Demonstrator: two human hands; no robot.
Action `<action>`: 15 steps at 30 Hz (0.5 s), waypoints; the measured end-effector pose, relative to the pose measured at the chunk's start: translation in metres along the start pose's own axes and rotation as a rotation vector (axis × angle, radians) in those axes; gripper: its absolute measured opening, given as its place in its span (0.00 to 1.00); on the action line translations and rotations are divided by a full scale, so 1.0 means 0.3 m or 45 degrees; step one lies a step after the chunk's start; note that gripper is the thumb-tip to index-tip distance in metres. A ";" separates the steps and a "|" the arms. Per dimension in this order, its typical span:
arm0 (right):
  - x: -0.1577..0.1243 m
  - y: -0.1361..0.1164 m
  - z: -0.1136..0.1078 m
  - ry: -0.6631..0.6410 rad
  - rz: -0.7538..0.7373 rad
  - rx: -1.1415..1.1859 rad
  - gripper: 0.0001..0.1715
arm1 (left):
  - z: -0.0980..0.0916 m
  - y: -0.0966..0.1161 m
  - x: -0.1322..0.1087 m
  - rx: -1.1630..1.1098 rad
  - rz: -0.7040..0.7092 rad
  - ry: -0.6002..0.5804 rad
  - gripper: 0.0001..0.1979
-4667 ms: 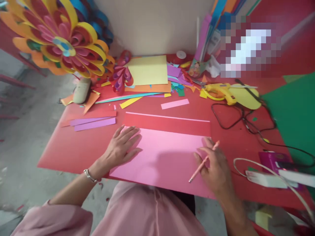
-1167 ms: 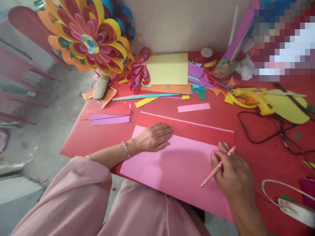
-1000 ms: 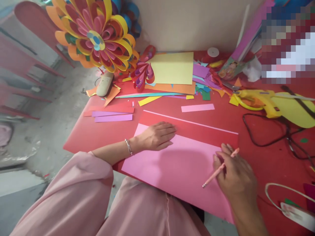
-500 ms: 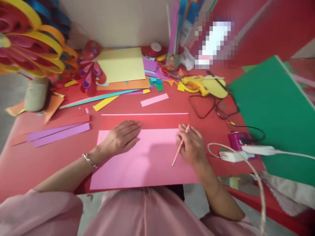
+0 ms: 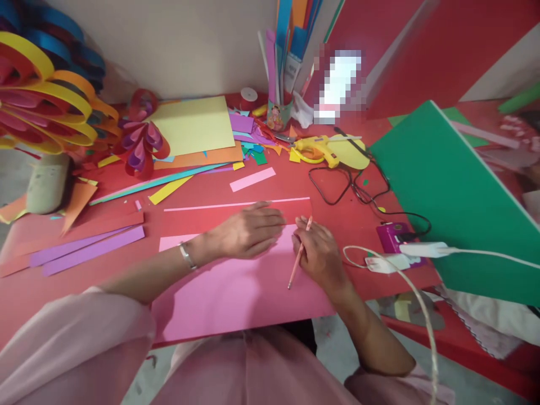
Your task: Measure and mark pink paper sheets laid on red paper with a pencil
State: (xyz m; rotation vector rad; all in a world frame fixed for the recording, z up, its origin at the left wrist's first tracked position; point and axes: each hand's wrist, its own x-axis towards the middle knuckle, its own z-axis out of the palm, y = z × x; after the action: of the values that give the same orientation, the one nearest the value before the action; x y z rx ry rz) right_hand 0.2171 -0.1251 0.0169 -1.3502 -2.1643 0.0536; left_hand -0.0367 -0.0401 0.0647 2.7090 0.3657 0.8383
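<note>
A pink paper sheet lies at the front of the red table. Along its far edge runs a red paper band, with a thin pink line on its far side. My left hand rests flat across the band and the pink sheet, fingers stretched toward the right. At the right end of the sheet, my right hand is closed around a pink pencil, which slants with its lower end toward me. The palm of that hand lies on the paper, and the two hands are close together but apart.
A yellow glue gun with a black cord lies beyond the right hand. At the right are a purple power socket with white plugs and a green board. Purple strips lie left; paper flowers stand at the back left.
My left hand has slid to the right along the red band, closer to my right hand. My right hand stays at the sheet's right end with the pencil. The view has shifted slightly.
</note>
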 end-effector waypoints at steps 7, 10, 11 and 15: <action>0.007 -0.007 -0.004 -0.087 0.030 -0.019 0.06 | 0.167 -0.113 0.044 -0.069 0.130 0.059 0.18; 0.008 -0.011 -0.008 -0.105 0.052 -0.034 0.06 | 0.175 -0.124 0.025 -0.080 0.086 -0.013 0.20; 0.009 -0.012 -0.013 -0.103 0.053 -0.036 0.05 | 0.174 -0.124 0.024 -0.080 0.063 -0.028 0.20; 0.032 -0.025 -0.042 -0.138 0.098 0.025 0.07 | 0.170 -0.124 0.034 -0.102 0.021 -0.069 0.21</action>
State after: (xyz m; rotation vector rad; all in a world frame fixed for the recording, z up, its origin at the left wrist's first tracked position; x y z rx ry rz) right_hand 0.2142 -0.1241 0.0342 -1.4493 -2.1934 0.1815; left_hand -0.0049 -0.0122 0.0168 2.6581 0.2919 0.7658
